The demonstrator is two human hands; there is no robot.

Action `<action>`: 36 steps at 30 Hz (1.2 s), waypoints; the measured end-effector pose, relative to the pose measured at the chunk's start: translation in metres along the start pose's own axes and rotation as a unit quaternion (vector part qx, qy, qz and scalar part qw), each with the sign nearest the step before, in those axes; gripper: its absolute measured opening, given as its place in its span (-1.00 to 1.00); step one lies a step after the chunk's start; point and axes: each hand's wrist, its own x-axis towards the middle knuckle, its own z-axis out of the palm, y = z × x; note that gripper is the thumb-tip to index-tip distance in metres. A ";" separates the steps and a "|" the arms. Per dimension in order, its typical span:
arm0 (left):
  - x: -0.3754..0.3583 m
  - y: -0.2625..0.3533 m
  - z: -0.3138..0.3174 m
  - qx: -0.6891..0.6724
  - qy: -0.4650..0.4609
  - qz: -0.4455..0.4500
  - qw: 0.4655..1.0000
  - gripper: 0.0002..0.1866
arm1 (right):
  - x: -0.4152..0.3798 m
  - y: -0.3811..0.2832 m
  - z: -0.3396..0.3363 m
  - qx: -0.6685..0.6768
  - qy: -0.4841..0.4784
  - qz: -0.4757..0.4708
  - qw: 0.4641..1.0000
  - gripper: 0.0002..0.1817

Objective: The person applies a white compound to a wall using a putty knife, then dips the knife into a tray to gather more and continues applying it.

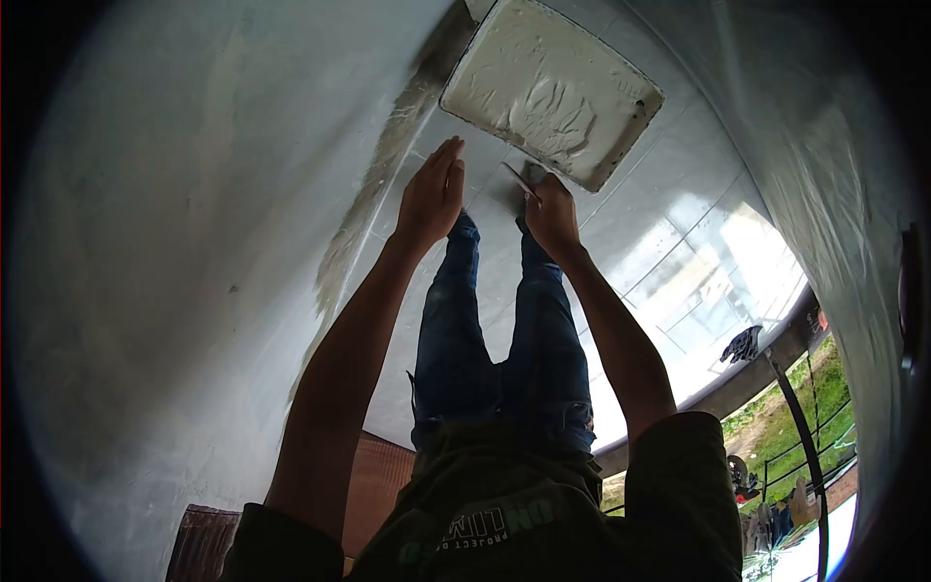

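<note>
In the head view my right hand [553, 215] is closed round a thin flat tool [520, 181], whose blade points up and left. My left hand [433, 194] is held up beside it with its fingers stretched out and close together, holding nothing. The two hands are apart. Just beyond them lies a rectangular tray [467, 109] spread with wet, cream-coloured paste [553, 82]. My right hand is near the tray's lower edge. What part of the tool's handle lies inside my fist is hidden.
A grey wall [194, 223] with a rough, darker lower band rises at the left. Below is a tiled floor [640, 204] with bright reflections. Translucent plastic sheeting [805, 126] hangs at the right. A dark cloth [743, 344] lies near the floor's edge, with grass outside.
</note>
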 end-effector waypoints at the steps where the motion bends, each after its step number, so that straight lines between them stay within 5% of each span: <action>1: 0.000 -0.001 0.000 -0.003 0.000 -0.001 1.000 -0.56 | 0.003 -0.003 -0.006 -0.003 -0.001 0.000 1.000 -0.72; 2: 0.001 -0.002 0.000 -0.007 0.000 -0.002 1.000 -0.55 | 0.007 -0.006 -0.012 0.294 0.049 0.176 0.938 -0.72; 3: 0.002 -0.002 0.001 -0.010 -0.001 -0.003 1.000 -0.55 | 0.010 -0.008 -0.016 0.554 0.093 0.331 0.758 -0.72; 4: 0.002 -0.002 0.002 -0.012 -0.002 -0.005 1.000 -0.55 | 0.011 0.014 -0.009 0.639 0.097 0.376 0.664 -0.69; 5: 0.002 -0.001 0.004 -0.015 -0.004 -0.005 1.000 -0.55 | 0.007 0.028 0.007 0.638 0.097 0.377 0.665 -0.69; 7: 0.001 -0.001 0.007 -0.018 -0.008 -0.007 1.000 -0.55 | -0.004 0.045 0.035 0.733 0.133 0.407 0.528 -0.63; 8: 0.001 -0.002 0.009 -0.019 -0.010 -0.004 1.000 -0.55 | -0.013 0.043 0.049 0.736 0.162 0.422 0.503 -0.63; 12: -0.003 -0.007 0.011 -0.018 -0.013 -0.004 1.000 -0.55 | -0.063 0.027 0.055 0.725 0.162 0.434 0.510 -0.65; 14: -0.006 -0.009 0.011 -0.020 -0.011 -0.006 1.000 -0.55 | -0.078 0.025 0.045 0.530 0.120 0.566 0.620 -0.69; 15: -0.004 -0.010 0.012 -0.019 -0.009 -0.006 1.000 -0.54 | -0.078 0.029 0.036 0.529 0.122 0.564 0.622 -0.69; 16: -0.003 -0.010 0.011 -0.020 -0.008 -0.007 1.000 -0.54 | -0.079 0.036 0.022 0.323 0.034 0.491 0.808 -0.72; 17: -0.005 -0.010 0.010 -0.022 -0.009 -0.008 1.000 -0.54 | -0.080 0.041 0.009 0.088 -0.060 0.374 0.921 -0.75; 19: -0.008 -0.011 0.009 -0.024 -0.011 -0.014 1.000 -0.54 | -0.058 0.037 -0.026 0.058 0.097 0.112 0.987 -0.86; 23: -0.011 -0.016 0.015 -0.022 -0.010 -0.018 1.000 -0.54 | 0.020 0.049 -0.066 -0.001 0.052 -0.024 0.998 -0.83; 26: -0.017 -0.017 0.017 -0.016 -0.015 -0.025 0.999 -0.55 | 0.058 0.047 -0.067 -0.077 -0.073 -0.033 0.994 -0.80; 33: -0.024 -0.020 0.022 -0.018 -0.021 -0.031 0.999 -0.55 | 0.095 0.040 -0.040 -0.143 -0.142 -0.073 0.977 -0.78; 35: -0.023 -0.020 0.023 -0.019 -0.018 -0.025 0.999 -0.55 | 0.105 0.034 -0.047 -0.099 -0.142 -0.026 0.985 -0.69; 36: -0.022 -0.019 0.022 -0.019 -0.010 -0.019 1.000 -0.55 | 0.106 0.029 -0.056 -0.009 -0.142 -0.037 0.989 -0.41</action>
